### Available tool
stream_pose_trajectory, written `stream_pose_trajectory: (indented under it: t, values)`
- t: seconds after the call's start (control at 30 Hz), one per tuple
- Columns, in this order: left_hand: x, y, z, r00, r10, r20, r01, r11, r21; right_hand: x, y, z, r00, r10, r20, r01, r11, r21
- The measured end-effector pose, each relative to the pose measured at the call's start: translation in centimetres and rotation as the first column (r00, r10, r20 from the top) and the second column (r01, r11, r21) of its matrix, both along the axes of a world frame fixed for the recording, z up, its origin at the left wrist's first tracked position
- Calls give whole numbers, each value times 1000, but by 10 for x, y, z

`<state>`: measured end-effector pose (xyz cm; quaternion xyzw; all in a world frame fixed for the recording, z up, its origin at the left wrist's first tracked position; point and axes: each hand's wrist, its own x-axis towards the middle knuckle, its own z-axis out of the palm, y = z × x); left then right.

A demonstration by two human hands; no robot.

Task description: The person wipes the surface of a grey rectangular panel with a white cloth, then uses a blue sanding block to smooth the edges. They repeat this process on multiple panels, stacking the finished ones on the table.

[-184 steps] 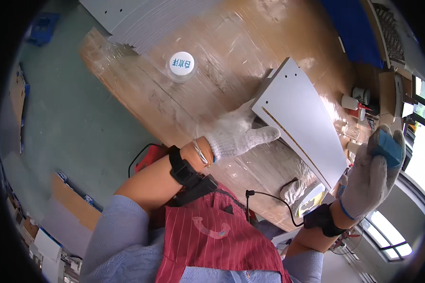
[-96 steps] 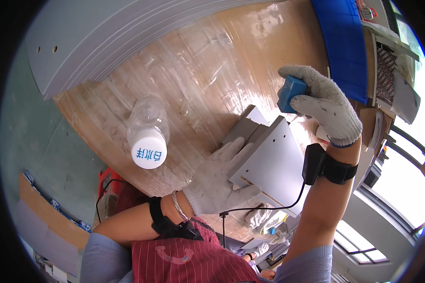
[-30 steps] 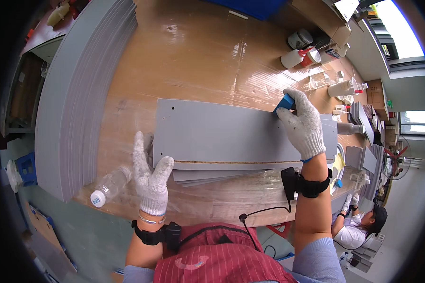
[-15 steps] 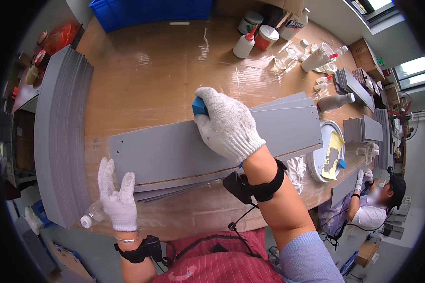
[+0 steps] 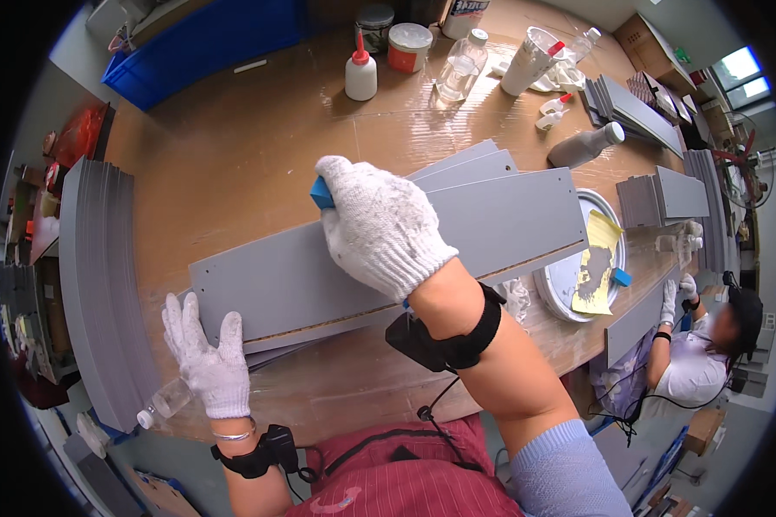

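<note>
A long grey panel (image 5: 500, 211) with small holes at its ends lies slantwise in front of me, on top of other grey panels (image 5: 470, 165) fanned out beneath it. My right hand (image 5: 384, 228), in a white knit glove, is closed around a small blue block (image 5: 321, 193) over the middle of the top panel; much of the block is hidden by the glove. At the panel's left end, my gloved left hand (image 5: 209, 360) has its fingers spread against the corner and edge. Along the panel's near edge runs a bare brown strip.
A tall stack of grey panels (image 5: 99, 284) stands left, near a clear bottle (image 5: 172, 396). To the right, a white lid (image 5: 559, 289) carries yellow paper (image 5: 597, 280) smeared grey and another blue piece (image 5: 621, 277). Bottles and tubs line the back. A co-worker (image 5: 698, 362) sits at right.
My right hand with the blue block appears further left along the panel. The view has shifted, and the top panel sits at a steeper slant over those beneath.
</note>
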<state>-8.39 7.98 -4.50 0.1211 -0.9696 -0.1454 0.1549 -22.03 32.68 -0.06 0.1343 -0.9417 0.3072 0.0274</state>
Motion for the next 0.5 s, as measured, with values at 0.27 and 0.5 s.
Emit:
stream_pose_trajectory:
  t: [0.27,0.5]
  values:
    - [-38,65,-9,979,-200,-31,195,975,-108,-9,96,-1,994,-106,13,104,990,99]
    - [-42,72,-11,978,-208,-15,203,964,-171,-22,219,4,938,-345,-33,344,917,200]
